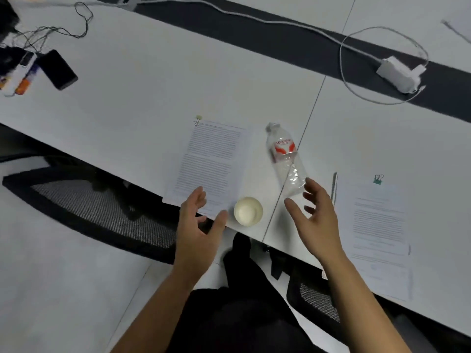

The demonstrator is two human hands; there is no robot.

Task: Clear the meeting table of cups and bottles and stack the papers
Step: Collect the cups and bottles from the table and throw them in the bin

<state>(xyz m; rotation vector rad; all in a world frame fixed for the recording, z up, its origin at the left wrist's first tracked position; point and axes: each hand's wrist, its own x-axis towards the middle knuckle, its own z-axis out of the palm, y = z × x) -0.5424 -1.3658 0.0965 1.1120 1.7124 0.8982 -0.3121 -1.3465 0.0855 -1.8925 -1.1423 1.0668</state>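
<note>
Left hand [201, 220] and right hand [318, 212] at the white worktop [153, 98] edge — each grip open, holding nothing.
Round white paper cup [248, 210] stands between them; clear plastic bottle [285, 159] lies by the right fingertips — clipped printed papers [211, 164] by the left.

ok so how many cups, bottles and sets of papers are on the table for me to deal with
cups: 1
bottles: 1
paper sets: 2
total: 4
</note>
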